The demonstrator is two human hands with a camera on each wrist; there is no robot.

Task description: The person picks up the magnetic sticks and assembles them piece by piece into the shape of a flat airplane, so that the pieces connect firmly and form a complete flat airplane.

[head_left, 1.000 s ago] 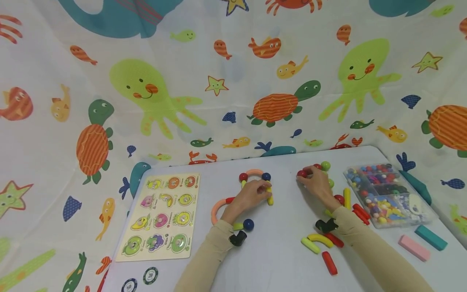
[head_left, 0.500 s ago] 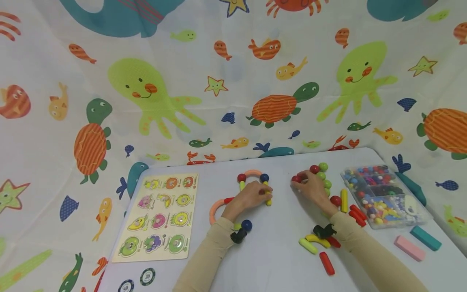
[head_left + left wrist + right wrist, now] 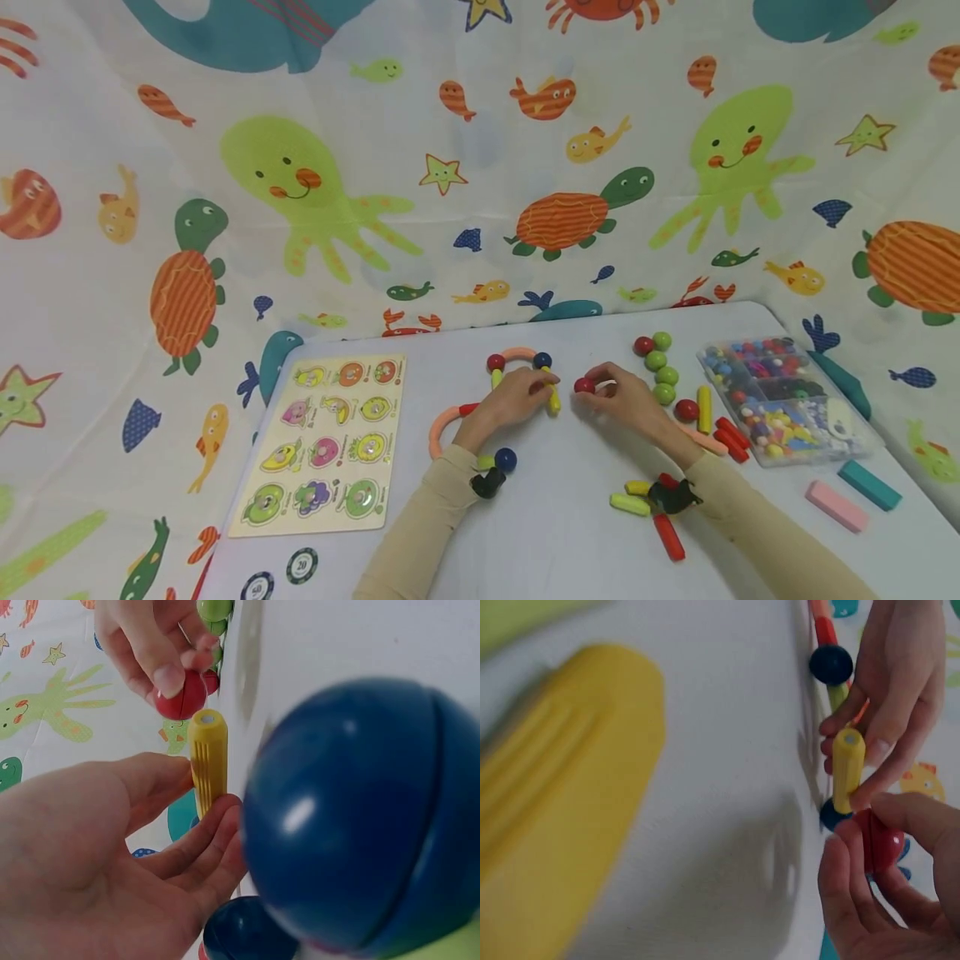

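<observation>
In the head view my left hand [image 3: 512, 400] pinches a yellow magnetic stick [image 3: 210, 754] between thumb and fingers. The stick's far end meets a dark blue ball [image 3: 542, 360] of a shape made of sticks and balls. Just to the right, my right hand [image 3: 624, 402] holds a red ball [image 3: 585, 385] by its fingertips. In the left wrist view this ball appears close to the free end of the yellow stick; whether they touch I cannot tell. A peach curved stick [image 3: 519, 354] and another red ball [image 3: 496, 362] belong to the shape. My left hand hides part of it.
Several green balls [image 3: 664, 375] and loose sticks [image 3: 704, 408] lie right of my right hand. Further right are a divided bead box [image 3: 787, 457] and pink [image 3: 836, 505] and teal blocks [image 3: 870, 485]. A fruit puzzle board [image 3: 318, 454] lies left, with two round chips [image 3: 302, 566] below it.
My right hand has moved left and slightly toward me with the red ball, away from the green balls to beside the yellow stick. The left hand has stayed nearly in place.
</observation>
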